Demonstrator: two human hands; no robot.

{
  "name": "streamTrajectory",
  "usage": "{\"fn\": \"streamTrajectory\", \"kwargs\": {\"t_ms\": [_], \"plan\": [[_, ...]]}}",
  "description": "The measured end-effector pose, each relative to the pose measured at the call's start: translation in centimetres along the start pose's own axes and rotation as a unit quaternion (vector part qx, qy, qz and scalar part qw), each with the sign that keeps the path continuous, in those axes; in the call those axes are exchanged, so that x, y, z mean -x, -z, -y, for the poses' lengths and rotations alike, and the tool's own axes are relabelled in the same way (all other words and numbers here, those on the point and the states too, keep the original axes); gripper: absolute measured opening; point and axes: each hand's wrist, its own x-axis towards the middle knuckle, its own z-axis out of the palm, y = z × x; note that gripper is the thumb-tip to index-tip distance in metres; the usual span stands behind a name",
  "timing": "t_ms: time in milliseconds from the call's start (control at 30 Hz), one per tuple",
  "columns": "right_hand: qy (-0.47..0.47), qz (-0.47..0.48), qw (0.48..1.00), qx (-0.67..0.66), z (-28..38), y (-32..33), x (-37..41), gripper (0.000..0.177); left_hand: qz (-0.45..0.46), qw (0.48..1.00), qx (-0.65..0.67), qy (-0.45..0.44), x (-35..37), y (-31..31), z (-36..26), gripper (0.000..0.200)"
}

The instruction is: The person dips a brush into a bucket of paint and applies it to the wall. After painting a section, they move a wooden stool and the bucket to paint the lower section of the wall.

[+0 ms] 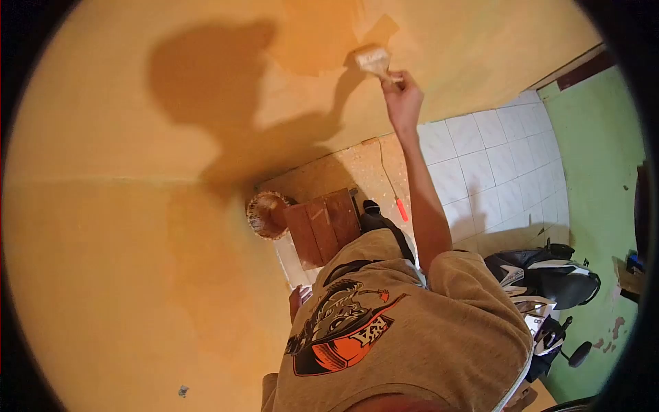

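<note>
My right hand [403, 99] is raised at the upper middle, its fingers closed round the handle of a flat paint brush [373, 60]. The brush's pale bristle end is at the orange-yellow wall [302, 96], beside a darker orange patch; whether it touches the wall I cannot tell. Low beside my body, my left hand [300, 295] hangs near the wall, partly hidden by my shirt, with some fingertips showing apart. A round bucket [269, 215] with a paint-crusted rim stands on the floor beside a brown wooden stool [321, 229].
A tool with a red handle [401, 210] and a long thin shaft lies on the floor. White tiles [480, 158] cover the floor at the right. A motorcycle [549, 278] stands by the green wall [597, 151]. My shadow falls on the orange-yellow wall.
</note>
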Motion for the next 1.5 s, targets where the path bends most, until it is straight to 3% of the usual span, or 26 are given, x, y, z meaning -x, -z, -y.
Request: {"fn": "streamTrajectory", "kwargs": {"t_ms": [33, 100, 200, 233, 300, 400, 467, 567, 700, 733, 800, 867, 900, 967, 1033, 1067, 1133, 1200, 1367, 1433, 1500], "plan": [[-0.005, -0.003, 1.0, 0.0, 1.9, 1.1, -0.5, 0.018, -0.004, 1.0, -0.004, 0.002, 3.9, -0.5, 3.8, 0.058], [0.004, -0.029, 0.998, -0.053, 4.5, 2.7, -0.8, 0.014, -0.218, 0.961, -0.128, -0.109, 5.3, -10.5, -1.0, 0.056], [0.04, -0.048, 0.991, -0.119, 1.1, 0.5, -1.3, 0.011, -0.242, 0.951, -0.167, -0.099, 7.1, -16.1, -2.9, 0.055], [0.06, -0.057, 0.983, -0.164, -1.2, -0.8, -1.4, 0.012, -0.244, 0.95, -0.17, -0.097, 6.9, -16.3, -3.2, 0.055], [0.065, -0.04, 0.99, -0.122, -5.2, -1.5, -0.4, 0.015, -0.234, 0.948, -0.181, -0.116, 5.9, -16.0, -4.0, 0.053], [0.013, 0.01, 0.999, -0.032, -10.2, -1.9, 2.1, 0.017, -0.258, 0.941, -0.184, -0.118, 5.5, -16.5, -4.8, 0.052], [-0.087, 0.053, 0.995, 0.023, -12.9, -1.8, 3.3, 0.02, -0.252, 0.941, -0.182, -0.137, 6.2, -16.8, -4.6, 0.052], [-0.02, 0.006, 0.999, 0.034, -15.2, -1.9, 1.7, 0.02, -0.225, 0.94, -0.197, -0.166, 8.3, -17.9, -3.6, 0.052], [-0.06, 0.007, 0.998, 0.01, -7.0, 2.4, -2.6, 0.018, -0.259, 0.94, -0.198, -0.098, 8.4, -17.1, -2.7, 0.054], [-0.052, -0.029, 0.997, -0.047, -5.7, 3.4, -3.1, 0.016, -0.248, 0.944, -0.196, -0.097, 8.8, -17.0, -2.3, 0.055], [-0.046, -0.065, 0.991, -0.103, -5.2, 3.8, -3.6, 0.014, -0.237, 0.947, -0.195, -0.095, 8.8, -17.3, -1.6, 0.056], [-0.026, -0.109, 0.962, -0.25, -5.5, 3.6, -3.9, 0.012, -0.222, 0.947, -0.208, -0.105, 9.0, -17.7, -1.0, 0.06], [-0.028, -0.111, 0.962, -0.249, -6.9, 3.2, -3.9, 0.012, -0.214, 0.946, -0.215, -0.11, 9.2, -18.0, -1.0, 0.062], [-0.022, -0.063, 0.981, -0.183, -12.0, 1.1, -3.4, 0.015, -0.22, 0.939, -0.251, -0.087, 8.8, -18.4, -1.7, 0.063], [-0.026, -0.05, 0.985, -0.163, -16.8, -0.4, -1.7, 0.018, -0.235, 0.948, -0.2, -0.078, 7.9, -18.3, -2.1, 0.058], [-0.074, -0.022, 0.987, -0.144, -18.6, -0.7, -0.9, 0.019, -0.235, 0.947, -0.202, -0.08, 7.5, -18.5, -2.7, 0.058], [-0.139, 0.019, 0.988, -0.059, -19.1, -0.1, -0.3, 0.021, -0.264, 0.931, -0.234, -0.09, 7.1, -19.3, -3.8, 0.053], [-0.121, 0.022, 0.992, -0.029, -19.7, 0.4, -1.2, 0.021, -0.276, 0.924, -0.246, -0.095, 6.8, -20.0, -5.0, 0.051], [-0.127, -0.017, 0.991, -0.047, -14.0, 3.7, -4.1, 0.019, -0.292, 0.917, -0.248, -0.107, 6.1, -19.2, -6.6, 0.048], [-0.042, -0.119, 0.984, -0.129, -10.3, 4.7, -5.2, 0.02, -0.29, 0.919, -0.247, -0.105, 5.9, -19.4, -6.4, 0.048], [-0.03, -0.118, 0.976, -0.18, -7.4, 4.9, -6.0, 0.017, -0.286, 0.918, -0.252, -0.105, 6.0, -19.7, -6.4, 0.048]]}}
